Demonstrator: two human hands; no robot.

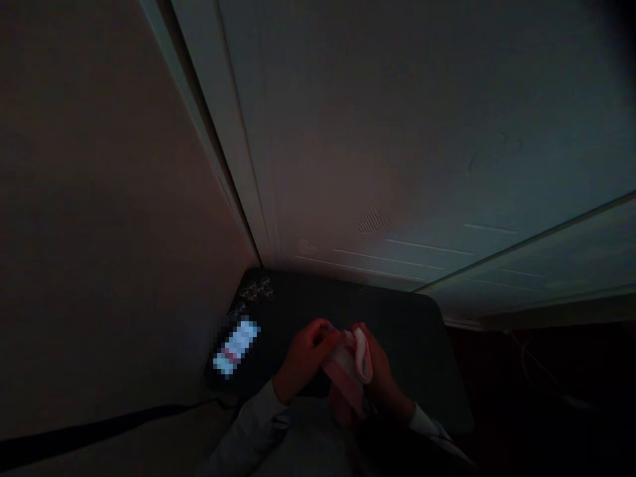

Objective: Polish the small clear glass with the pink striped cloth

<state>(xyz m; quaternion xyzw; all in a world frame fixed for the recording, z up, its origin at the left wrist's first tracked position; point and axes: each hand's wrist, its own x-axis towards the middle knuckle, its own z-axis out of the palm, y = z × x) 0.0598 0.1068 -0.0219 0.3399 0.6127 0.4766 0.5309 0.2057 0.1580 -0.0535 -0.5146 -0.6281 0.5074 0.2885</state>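
Note:
A pink and white cloth (345, 371) hangs between my two hands, above the near part of a dark table. My left hand (307, 354) is closed on its left upper edge, thumb and fingers pinched together. On the right side, my right hand (378, 368) grips the same cloth, where a pale folded edge shows. The lower end of the cloth drops towards my lap. The view is dim, so fine details of the fingers are hard to make out.
On the dark table (407, 324), a lit, pixelated screen (236, 348) lies at the left, with small clear round objects (257, 289) behind it. Pale panels (422, 132) rise behind, a wall (99, 199) stands left, and a thin cable (539, 371) hangs right.

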